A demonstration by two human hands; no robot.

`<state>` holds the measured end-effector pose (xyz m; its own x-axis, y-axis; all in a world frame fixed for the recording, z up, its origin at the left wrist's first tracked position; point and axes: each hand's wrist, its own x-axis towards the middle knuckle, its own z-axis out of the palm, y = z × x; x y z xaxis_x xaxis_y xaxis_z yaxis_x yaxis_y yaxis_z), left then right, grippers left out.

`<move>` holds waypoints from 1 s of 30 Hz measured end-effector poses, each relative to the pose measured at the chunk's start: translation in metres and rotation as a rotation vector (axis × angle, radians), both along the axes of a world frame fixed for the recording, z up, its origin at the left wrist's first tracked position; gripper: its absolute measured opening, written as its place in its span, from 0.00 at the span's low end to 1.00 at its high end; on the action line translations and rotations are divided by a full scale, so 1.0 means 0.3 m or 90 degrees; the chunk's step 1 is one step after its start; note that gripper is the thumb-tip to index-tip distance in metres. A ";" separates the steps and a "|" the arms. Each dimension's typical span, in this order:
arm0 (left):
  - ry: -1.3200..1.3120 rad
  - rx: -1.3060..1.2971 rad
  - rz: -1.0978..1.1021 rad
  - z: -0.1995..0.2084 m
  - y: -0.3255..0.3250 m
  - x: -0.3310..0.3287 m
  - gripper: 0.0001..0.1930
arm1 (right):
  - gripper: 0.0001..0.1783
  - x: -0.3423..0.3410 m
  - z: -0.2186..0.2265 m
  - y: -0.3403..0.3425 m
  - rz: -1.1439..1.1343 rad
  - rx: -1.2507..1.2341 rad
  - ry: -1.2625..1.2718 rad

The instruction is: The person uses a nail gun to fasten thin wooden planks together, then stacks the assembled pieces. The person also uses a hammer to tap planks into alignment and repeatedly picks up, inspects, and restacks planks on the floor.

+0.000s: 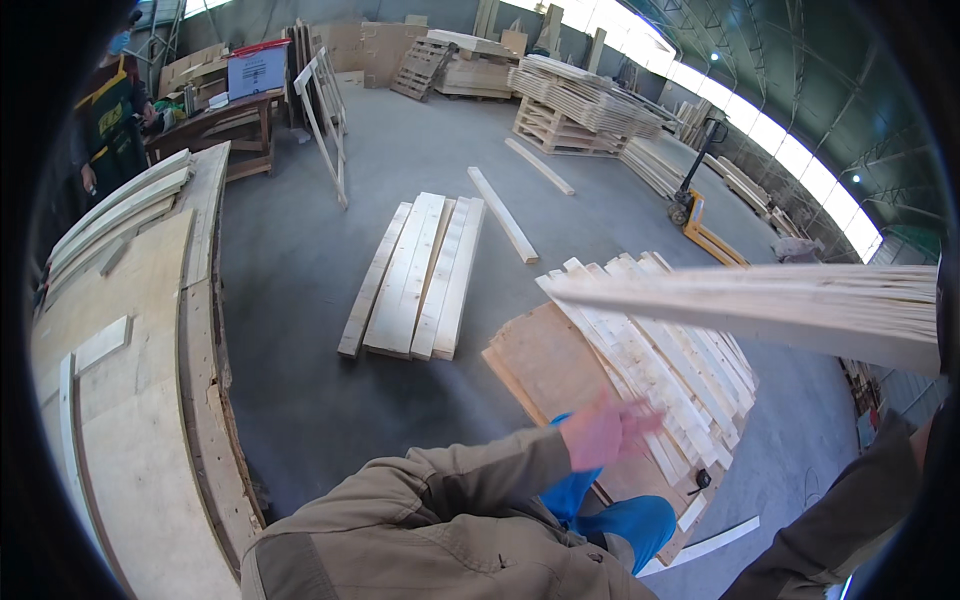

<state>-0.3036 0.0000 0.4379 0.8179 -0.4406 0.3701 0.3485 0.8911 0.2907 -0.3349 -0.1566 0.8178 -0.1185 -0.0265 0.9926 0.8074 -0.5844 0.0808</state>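
Note:
My left hand point(608, 432) hovers over the near edge of a stack of pale planks point(675, 365), fingers stretched out and somewhat blurred, with nothing in them. A raised wooden board point(760, 305) crosses the right side, close to the camera, above that stack. My right forearm point(830, 530) reaches up at the far right. Its hand is lost at the dark rim, so whether it grips the board cannot be made out. Under the planks is a brown wooden sheet point(545, 355). A small black object point(703, 480), perhaps a tape measure, lies by the planks' near end.
More planks point(415, 280) lie on the floor ahead, beside a single loose plank point(503, 215). A plywood-topped bench point(130, 400) runs along the left. A person point(110, 120) stands behind it. Farther back are a yellow pallet jack point(710, 240) and stacked timber point(585, 100).

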 end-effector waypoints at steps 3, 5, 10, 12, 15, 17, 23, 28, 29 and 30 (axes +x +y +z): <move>-0.001 -0.089 0.259 0.155 0.166 0.061 0.59 | 0.47 0.130 -0.091 -0.241 -0.015 0.087 0.045; -0.072 -0.161 0.370 0.263 0.327 0.042 0.54 | 0.44 0.211 -0.189 -0.401 -0.003 0.163 0.084; -0.206 -0.197 0.610 0.476 0.485 -0.120 0.39 | 0.37 0.408 -0.538 -0.769 0.080 0.374 0.193; -0.187 -0.123 0.639 0.524 0.486 -0.183 0.38 | 0.34 0.483 -0.726 -0.897 0.113 0.427 0.200; -0.191 0.001 0.672 0.582 0.514 -0.230 0.37 | 0.30 0.561 -1.026 -1.002 0.336 0.584 0.275; -0.183 0.071 0.692 0.603 0.522 -0.245 0.36 | 0.28 0.608 -1.208 -0.982 0.540 0.675 0.304; -0.147 0.153 0.761 0.590 0.500 -0.261 0.37 | 0.21 0.637 -1.522 -0.844 0.296 0.574 0.332; -0.116 0.141 0.763 0.550 0.479 -0.245 0.36 | 0.22 0.630 -1.508 -0.886 0.705 0.723 0.310; -0.117 0.137 0.758 0.542 0.474 -0.243 0.35 | 0.22 0.621 -1.516 -0.868 0.544 0.647 0.312; -0.110 0.137 0.758 0.540 0.471 -0.240 0.35 | 0.22 0.611 -1.524 -0.842 0.377 0.587 0.303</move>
<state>-0.3756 0.1413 0.5998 0.6987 0.4845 0.5263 -0.7106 0.5547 0.4328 -0.1514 -0.4091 0.3606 0.5272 -0.6786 0.5114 0.8057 0.2080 -0.5546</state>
